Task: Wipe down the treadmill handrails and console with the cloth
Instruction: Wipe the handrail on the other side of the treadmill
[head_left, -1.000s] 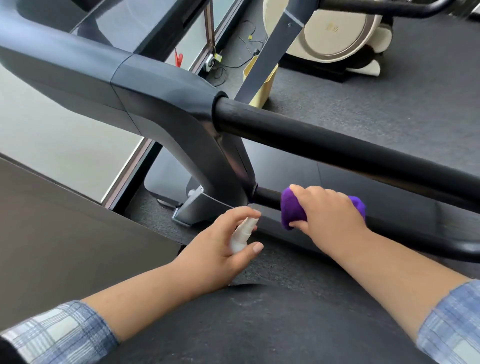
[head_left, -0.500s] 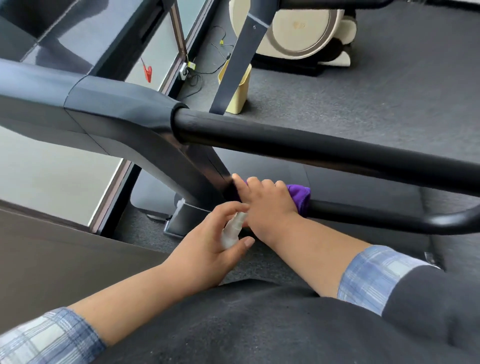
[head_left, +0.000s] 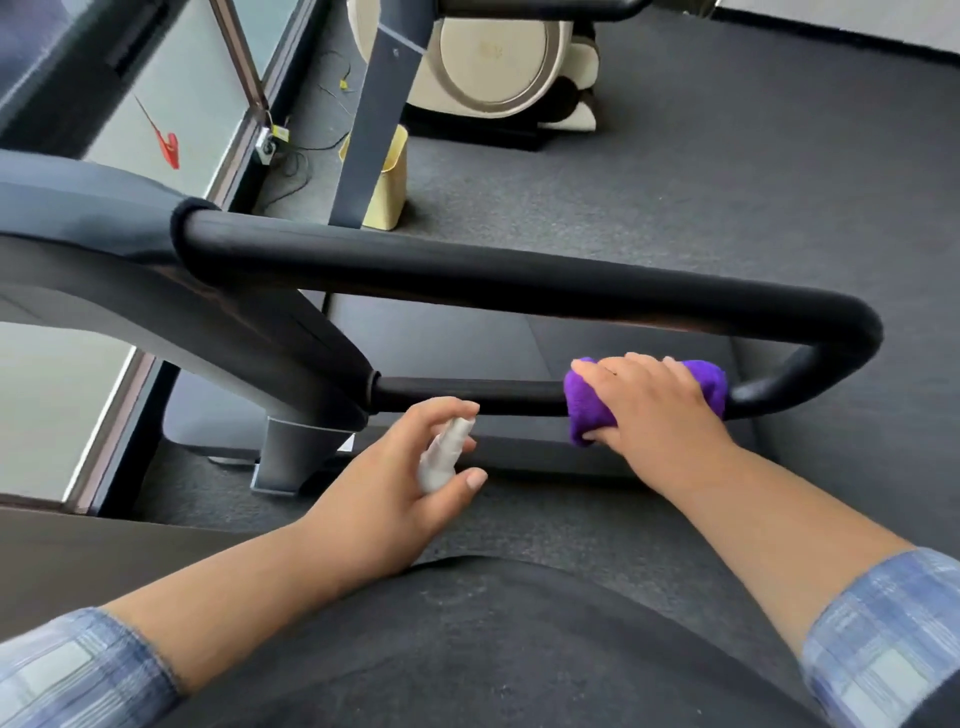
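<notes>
right hand (head_left: 655, 410) grips the bunched purple fleece cloth (head_left: 584, 410) around the thin black lower handrail bar (head_left: 467, 396), just before its bend at 3 o'clock. left hand (head_left: 400, 483), at 8 o'clock, holds a small white spray bottle (head_left: 444, 457); bare bar lies between them.

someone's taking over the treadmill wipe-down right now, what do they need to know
Right hand: grips the purple cloth around the lower handrail bar, close to its end bend.
Left hand: holds a small white spray bottle just below that bar, off the rail.
Done: cannot be judged from this view; the wipe is under way on the lower bar.
Left: the upper handrail bar, the other side's rails and the console, which is out of view.
</notes>
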